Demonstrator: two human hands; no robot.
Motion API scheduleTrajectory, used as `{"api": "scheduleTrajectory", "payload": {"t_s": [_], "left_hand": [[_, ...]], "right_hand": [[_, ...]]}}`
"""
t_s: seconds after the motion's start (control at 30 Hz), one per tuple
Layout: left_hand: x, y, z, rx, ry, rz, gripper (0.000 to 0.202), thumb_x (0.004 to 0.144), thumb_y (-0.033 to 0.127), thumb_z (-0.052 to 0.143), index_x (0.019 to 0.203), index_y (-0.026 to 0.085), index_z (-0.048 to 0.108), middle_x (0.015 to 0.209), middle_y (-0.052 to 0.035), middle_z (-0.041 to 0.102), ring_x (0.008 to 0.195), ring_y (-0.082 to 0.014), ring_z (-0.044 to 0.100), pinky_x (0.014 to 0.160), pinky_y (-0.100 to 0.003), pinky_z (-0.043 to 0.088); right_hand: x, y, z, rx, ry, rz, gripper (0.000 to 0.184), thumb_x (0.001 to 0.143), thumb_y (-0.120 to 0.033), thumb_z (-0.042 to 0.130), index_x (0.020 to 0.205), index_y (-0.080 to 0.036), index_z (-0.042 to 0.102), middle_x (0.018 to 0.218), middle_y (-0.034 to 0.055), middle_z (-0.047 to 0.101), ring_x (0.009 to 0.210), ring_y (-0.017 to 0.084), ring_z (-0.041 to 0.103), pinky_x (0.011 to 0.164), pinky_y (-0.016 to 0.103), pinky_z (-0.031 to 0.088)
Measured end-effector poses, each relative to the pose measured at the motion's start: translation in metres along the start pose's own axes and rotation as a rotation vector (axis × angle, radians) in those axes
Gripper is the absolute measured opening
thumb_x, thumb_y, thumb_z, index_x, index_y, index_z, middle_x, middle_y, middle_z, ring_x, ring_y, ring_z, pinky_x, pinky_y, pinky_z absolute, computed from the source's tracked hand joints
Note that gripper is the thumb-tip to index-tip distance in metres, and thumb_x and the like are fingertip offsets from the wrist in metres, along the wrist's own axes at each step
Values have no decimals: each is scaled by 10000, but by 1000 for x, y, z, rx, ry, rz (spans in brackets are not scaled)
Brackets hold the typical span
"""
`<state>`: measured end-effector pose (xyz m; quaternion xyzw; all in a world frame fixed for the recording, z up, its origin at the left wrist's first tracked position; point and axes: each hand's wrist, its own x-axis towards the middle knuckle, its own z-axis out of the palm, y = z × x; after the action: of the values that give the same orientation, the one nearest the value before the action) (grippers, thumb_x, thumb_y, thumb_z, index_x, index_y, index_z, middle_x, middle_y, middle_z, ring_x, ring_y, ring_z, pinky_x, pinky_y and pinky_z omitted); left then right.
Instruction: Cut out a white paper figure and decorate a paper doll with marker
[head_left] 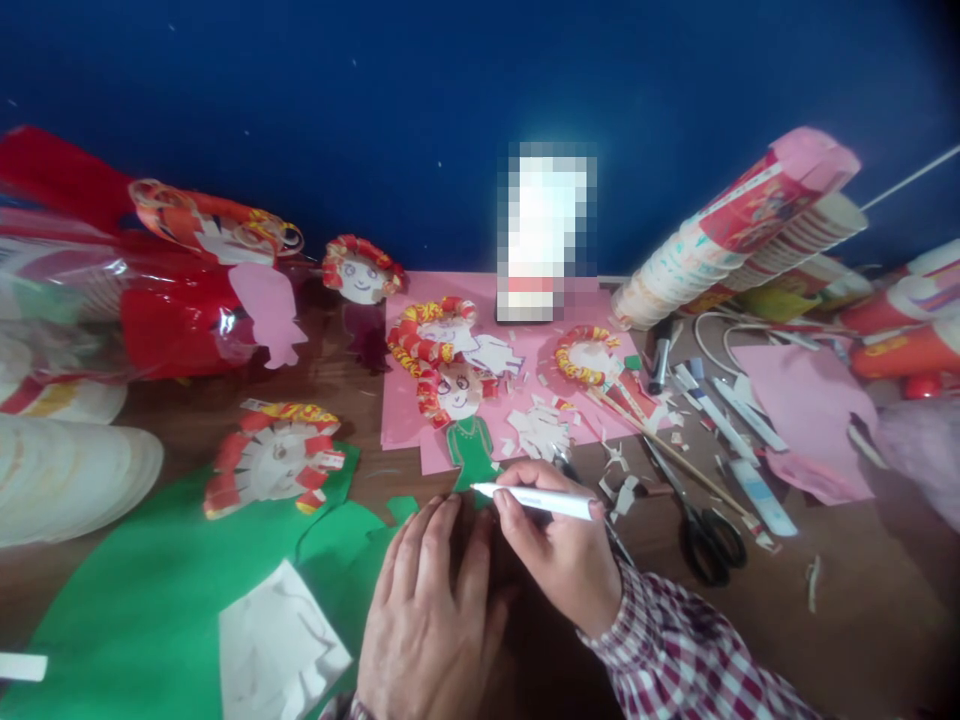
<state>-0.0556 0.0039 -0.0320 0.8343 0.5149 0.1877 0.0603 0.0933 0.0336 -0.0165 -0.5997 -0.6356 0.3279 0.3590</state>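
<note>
My right hand (566, 550), in a checked sleeve, grips a white marker (544, 502). The marker's tip points left and meets the lower part of a green paper dress (469, 450). Above the dress is a paper doll's head (456, 392) with a drawn face and red-and-yellow curled paper hair. My left hand (431, 610) lies flat, fingers stretched out, with its fingertips at the dress's lower edge. Left of it spreads a large green sheet (135, 600) bearing a folded white paper piece (277, 640). Another fringed paper head (274, 455) rests near the green sheet's upper edge.
Pink sheets (409, 420) with paper scraps lie behind my hands. A bright blurred-out upright object (544, 240) stands there. To the right are black-handled scissors (709, 540), a wooden stick (675, 455), several markers and leaning stacks of paper cups (675, 270). More cups (75, 480) stand left.
</note>
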Motion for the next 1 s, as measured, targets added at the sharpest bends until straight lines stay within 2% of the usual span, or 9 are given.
{"api": "scheduleTrajectory", "payload": {"t_s": [0.2, 0.43, 0.9, 1.0], "left_hand": [[-1, 0, 1, 10, 14, 14, 363, 798, 326, 513, 1103, 143, 589, 1181, -158, 533, 1085, -313, 496, 890, -460, 430], [-2, -2, 1, 33, -27, 22, 401, 788, 339, 531, 1142, 154, 568, 1200, -153, 525, 1098, -309, 487, 898, -452, 429], [-2, 0, 0, 17, -29, 4, 385, 795, 323, 520, 1134, 148, 574, 1196, -154, 530, 1105, -311, 487, 907, -459, 431], [-1, 0, -1, 18, -24, 12, 378, 794, 320, 517, 1124, 147, 580, 1189, -156, 533, 1093, -313, 494, 892, -457, 438]], "right_hand": [[-4, 5, 0, 95, 25, 75, 60, 847, -199, 513, 907, -193, 512, 701, -7, 570, 506, 96, 509, 467, 195, 418], [-2, 3, 0, -15, 50, 0, 56, 837, -192, 526, 892, -192, 536, 792, 25, 601, 681, 141, 595, 630, 242, 478], [0, 2, 1, -47, 36, -23, 44, 841, -186, 525, 880, -192, 544, 789, 17, 596, 701, 138, 591, 657, 245, 469], [-2, 4, 0, -5, 47, 19, 55, 844, -187, 520, 899, -194, 526, 774, 14, 590, 641, 125, 579, 591, 226, 470]]}}
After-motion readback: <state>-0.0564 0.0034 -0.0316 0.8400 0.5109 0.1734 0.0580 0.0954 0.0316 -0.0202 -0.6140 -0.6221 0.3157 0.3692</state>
